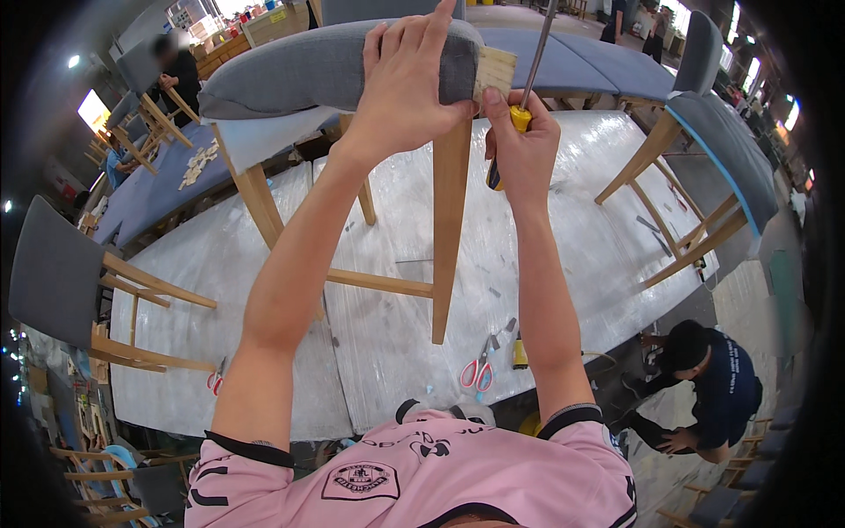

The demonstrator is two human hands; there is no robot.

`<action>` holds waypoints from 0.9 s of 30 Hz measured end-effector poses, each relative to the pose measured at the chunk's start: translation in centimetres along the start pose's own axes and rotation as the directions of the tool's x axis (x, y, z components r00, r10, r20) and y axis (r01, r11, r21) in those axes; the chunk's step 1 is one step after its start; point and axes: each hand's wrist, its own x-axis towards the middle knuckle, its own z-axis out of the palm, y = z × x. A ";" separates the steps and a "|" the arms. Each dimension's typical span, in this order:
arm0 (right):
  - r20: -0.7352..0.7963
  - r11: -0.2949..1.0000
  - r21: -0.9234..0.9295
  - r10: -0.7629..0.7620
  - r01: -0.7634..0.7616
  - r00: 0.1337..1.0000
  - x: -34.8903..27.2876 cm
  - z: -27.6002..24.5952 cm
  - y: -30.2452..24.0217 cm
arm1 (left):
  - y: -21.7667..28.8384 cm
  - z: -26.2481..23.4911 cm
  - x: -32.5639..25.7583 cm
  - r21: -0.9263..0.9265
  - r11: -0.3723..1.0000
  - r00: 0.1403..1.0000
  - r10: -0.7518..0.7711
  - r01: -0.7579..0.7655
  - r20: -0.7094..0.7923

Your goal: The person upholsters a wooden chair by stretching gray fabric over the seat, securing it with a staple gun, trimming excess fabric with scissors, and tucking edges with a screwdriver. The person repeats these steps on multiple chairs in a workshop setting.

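In front of me a wooden-legged chair (449, 238) with a grey upholstered seat (290, 70) stands tilted over a table covered in clear plastic film. My left hand (407, 88) lies on the end of the seat, fingers stretched over the fabric and thumb along its lower edge. A pale wooden block (495, 70) sits at that end, against the top of the nearest leg. My right hand (526, 145) is closed round a screwdriver (520, 118) with a yellow and dark handle, its shaft pointing up. The right thumb touches or nearly touches the block.
Red-handled scissors (476, 373) lie on the film-covered table (387, 352) among grey scraps. Grey chairs stand left (62, 273) and right (731, 145). A person in dark clothes (704, 378) crouches at the lower right. Small wooden pieces (201, 165) lie on a blue table behind.
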 end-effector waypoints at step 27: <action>-0.226 0.574 -0.495 0.639 -0.652 0.735 -29.1 -16.0 28.4 | -3.8 -1.5 0.1 0.206 0.979 0.990 0.042 -0.013 -0.138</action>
